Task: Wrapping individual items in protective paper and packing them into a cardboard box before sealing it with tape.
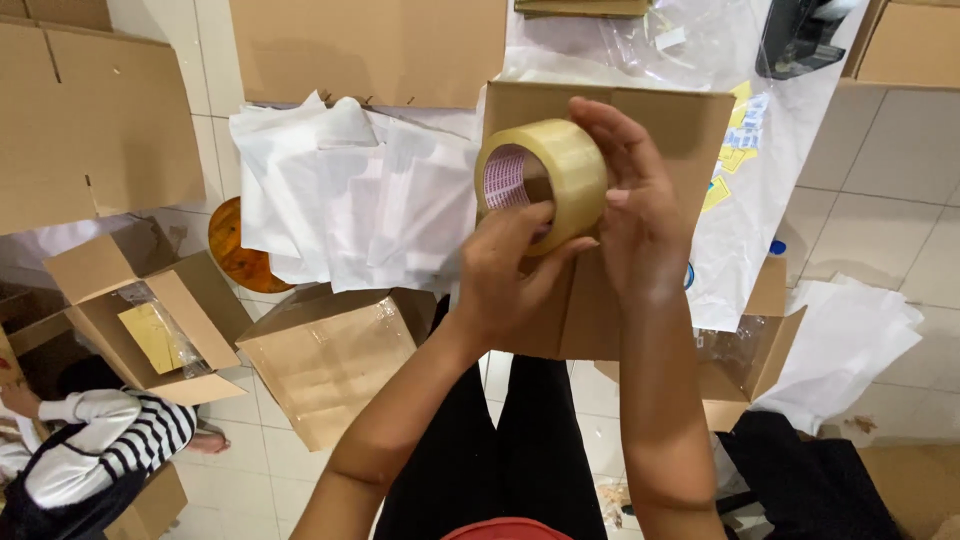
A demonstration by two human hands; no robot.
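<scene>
A roll of clear-tan packing tape [560, 165] is held up in front of me by both hands. My left hand [505, 275] grips it from below, fingers inside the core and thumb on the outer face. My right hand [635, 215] cups the roll's right side, fingertips curled over its top edge. Just behind the roll stands a closed brown cardboard box [690, 120] resting on my lap, its centre seam running down between my hands.
A heap of white plastic mailer bags [350, 195] lies to the left. Open cardboard boxes [330, 355] [150, 320] sit on the tiled floor. A person in a striped sleeve [110, 440] crouches at the lower left. More white bags [850, 340] lie at right.
</scene>
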